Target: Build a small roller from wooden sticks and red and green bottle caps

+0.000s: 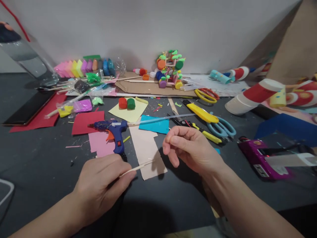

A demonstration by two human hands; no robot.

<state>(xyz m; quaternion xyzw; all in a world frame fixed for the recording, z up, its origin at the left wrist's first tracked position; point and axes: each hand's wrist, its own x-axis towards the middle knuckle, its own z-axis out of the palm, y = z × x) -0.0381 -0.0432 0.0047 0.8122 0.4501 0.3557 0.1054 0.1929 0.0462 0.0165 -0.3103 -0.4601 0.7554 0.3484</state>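
Observation:
My left hand (106, 181) pinches a thin pale wooden stick (136, 169) between thumb and forefinger, its far end pointing right. Thumb and forefinger of my right hand (190, 148) are pressed together just beyond that end, other fingers curled. Whatever may sit in this pinch is too small to make out. Under the stick lies a torn piece of pale card (148, 152). A blue glue gun (116, 130) rests past my left hand, a long clear glue stick (160, 118) reaching from its back. Blue card (155, 124) lies under that glue stick.
Yellow paper (128, 110) carries a red and a green lump. Scissors (224, 127) and a yellow cutter (201, 111) lie right of centre. A colourful model (170, 69) stands at the back. A purple power strip (264, 158) and paper cups (256, 96) are at right, a bottle (27, 59) at left.

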